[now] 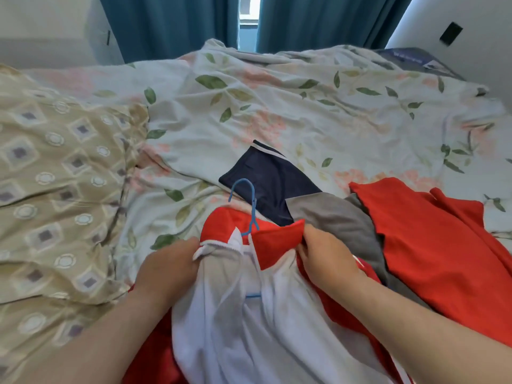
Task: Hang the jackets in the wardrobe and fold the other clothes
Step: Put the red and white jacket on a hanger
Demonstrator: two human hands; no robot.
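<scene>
Jacket (277, 245) — red, white-lined — lies on the bed (249, 106) straight ahead, collar farthest away and blue hanger (253, 209) hook pointing onward. Left hand (166, 267) grips the collar's left edge, right hand (327, 259) its right edge — equally near, hanger between.

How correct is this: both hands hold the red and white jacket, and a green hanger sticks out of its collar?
Only the colour is wrong: the hanger is blue, not green. In the head view the left hand and the right hand hold the red and white jacket, and the blue hanger sticks out of its collar.
</scene>
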